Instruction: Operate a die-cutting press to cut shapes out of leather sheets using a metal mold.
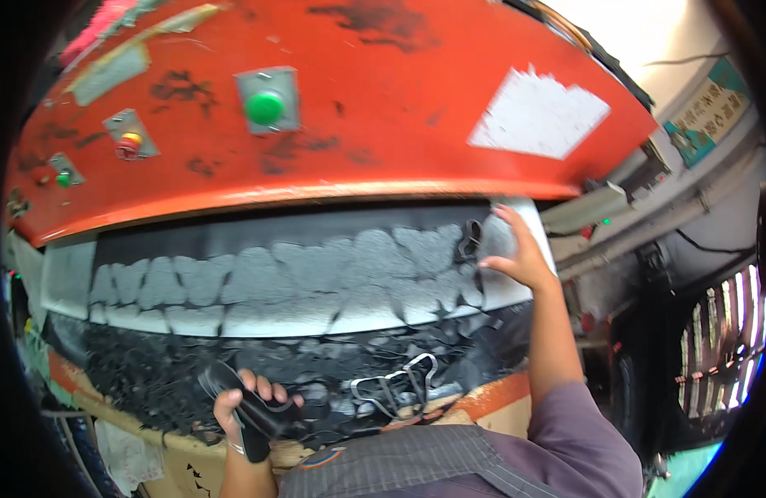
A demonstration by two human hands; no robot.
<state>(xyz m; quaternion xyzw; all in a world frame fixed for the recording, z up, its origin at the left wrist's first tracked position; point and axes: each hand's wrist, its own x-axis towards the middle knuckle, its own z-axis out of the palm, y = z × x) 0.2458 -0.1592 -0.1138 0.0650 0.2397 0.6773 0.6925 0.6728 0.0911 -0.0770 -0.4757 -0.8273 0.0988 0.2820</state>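
Observation:
My left hand (pixel 248 407) is low in the view, its fingers wrapped round several dark, smooth, curved pieces (pixel 263 419). I cannot tell for sure what the pieces are; they look like cut-out shoe parts. At the right end of the pale metal bed (pixel 516 290), my right hand (pixel 520 249) is open, thumb and fingers apart. Close to its fingertips stands a small dark loop-shaped cutting die (pixel 468 239). The die sits on the edge of a black sheet (pixel 317 266), whose grey surface shows cut gaps and seams.
A large red machine body (pixel 383 108) overhangs the bed, with a green button (pixel 265 107) and a red knob (pixel 128 145). Dark scraps (pixel 151 373) heap along the bed's near edge. Bent silvery strip outlines (pixel 400 386) lie on them. A barred window (pixel 723 340) is at right.

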